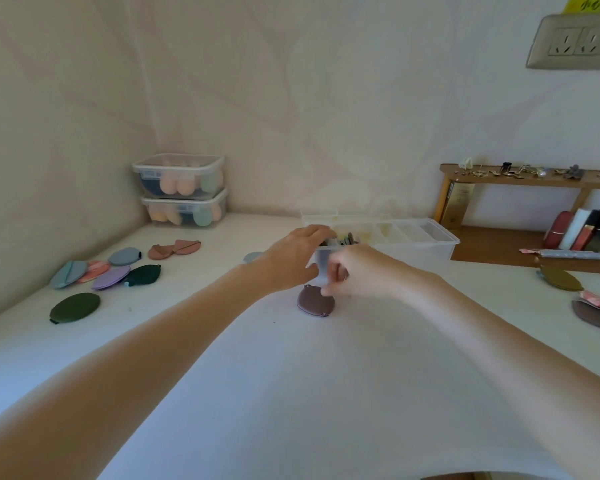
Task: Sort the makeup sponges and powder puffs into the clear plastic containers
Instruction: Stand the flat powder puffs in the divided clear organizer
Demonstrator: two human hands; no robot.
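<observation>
A brown powder puff (pixel 314 302) lies flat on the white table in the middle. My right hand (pixel 355 271) hovers just above its far edge with fingers curled and fingertips touching the puff. My left hand (pixel 293 258) reaches over the near left end of a long clear divided container (pixel 420 242), fingers spread at the compartment holding upright puffs. Loose puffs lie at the left: dark green (pixel 75 306), purple (pixel 111 277), blue (pixel 66 273), pink-brown (pixel 174 249). Two stacked clear boxes (pixel 182 190) in the corner hold sponges.
More puffs lie at the right table edge: an olive one (pixel 558 278) and a brown one under a pink one (pixel 596 311). A wooden shelf (pixel 530 178) with small trinkets and cases stands at the back right. A wall socket (pixel 575 41) sits at top right.
</observation>
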